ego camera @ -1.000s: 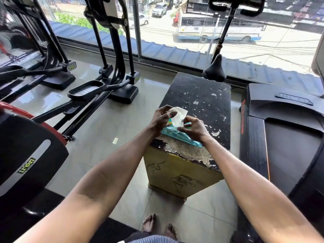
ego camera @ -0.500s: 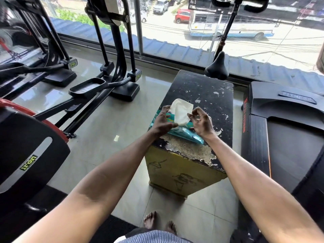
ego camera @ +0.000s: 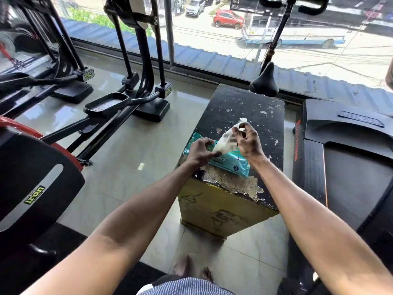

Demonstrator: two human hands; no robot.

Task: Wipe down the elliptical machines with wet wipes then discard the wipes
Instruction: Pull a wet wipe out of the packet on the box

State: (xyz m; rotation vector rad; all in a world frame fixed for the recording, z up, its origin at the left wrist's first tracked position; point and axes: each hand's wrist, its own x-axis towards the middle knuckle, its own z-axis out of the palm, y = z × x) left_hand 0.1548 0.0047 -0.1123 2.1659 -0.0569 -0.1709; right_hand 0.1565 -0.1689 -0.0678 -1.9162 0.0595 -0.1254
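A teal pack of wet wipes (ego camera: 231, 163) lies on the near end of a worn black-topped box (ego camera: 251, 111). My left hand (ego camera: 200, 153) presses down on the pack's left part. My right hand (ego camera: 247, 141) pinches a white wipe (ego camera: 225, 142) and holds it stretched up out of the pack's opening. An elliptical machine (ego camera: 119, 103) with black pedals and uprights stands to the left, and its black and red housing (ego camera: 32, 184) is close at my left.
A treadmill (ego camera: 348, 158) runs along the right side of the box. An exercise bike saddle (ego camera: 264, 84) stands behind the box by the window. A second elliptical (ego camera: 42, 77) is at the far left. My bare feet (ego camera: 191, 270) stand on the tiled floor.
My right hand has pulled the wipe up and to the right, further out of the pack. My left hand has stayed pressed on the pack.
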